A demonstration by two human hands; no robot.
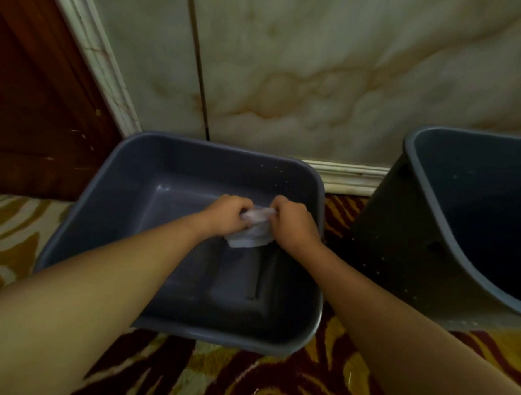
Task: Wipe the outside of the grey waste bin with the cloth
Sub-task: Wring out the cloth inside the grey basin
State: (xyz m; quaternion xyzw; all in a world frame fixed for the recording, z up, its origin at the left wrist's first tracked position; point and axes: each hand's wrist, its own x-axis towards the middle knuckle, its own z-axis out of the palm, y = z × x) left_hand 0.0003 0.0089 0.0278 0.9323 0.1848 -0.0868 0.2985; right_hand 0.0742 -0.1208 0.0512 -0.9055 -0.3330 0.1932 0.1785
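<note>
A white cloth is bunched between both my hands, over the middle of a wide grey basin. My left hand grips its left end and my right hand grips its right end, fists closed and close together. The grey waste bin stands to the right of the basin, its dark outer side speckled with small pale spots and its open mouth tilted toward me. Neither hand touches the bin.
The basin and bin sit on a patterned red, gold and cream carpet. A marble-look wall with a white skirting runs behind them. A dark wooden door is at the left.
</note>
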